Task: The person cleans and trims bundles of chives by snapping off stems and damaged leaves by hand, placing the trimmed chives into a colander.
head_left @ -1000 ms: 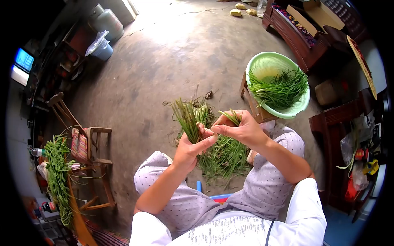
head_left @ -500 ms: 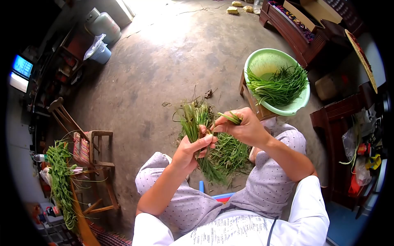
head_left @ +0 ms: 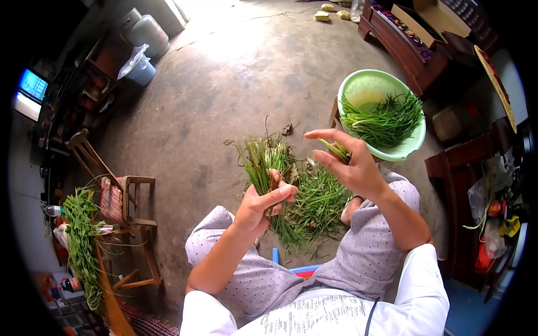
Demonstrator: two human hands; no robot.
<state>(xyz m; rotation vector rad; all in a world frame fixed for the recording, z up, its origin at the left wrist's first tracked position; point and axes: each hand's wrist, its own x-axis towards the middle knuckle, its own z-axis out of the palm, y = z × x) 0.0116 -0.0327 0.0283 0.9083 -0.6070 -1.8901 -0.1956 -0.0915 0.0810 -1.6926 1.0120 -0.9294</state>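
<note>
left hand [head_left: 256, 208]: grip round green bunch [head_left: 256, 162]; right hand [head_left: 362, 172]: grip holding stalks [head_left: 337, 149]; loose greens [head_left: 320, 203] on floor [head_left: 202, 117] below

White glare, dark rims

Glare floods the brown concrete floor [head_left: 218, 92] beyond and left of the pale green round plastic basket [head_left: 358, 89]; below-right of it, dark reddish-brown wooden furniture [head_left: 450, 210] sits in shadow. Wide-angle distortion bows the black-rimmed edges.
</note>
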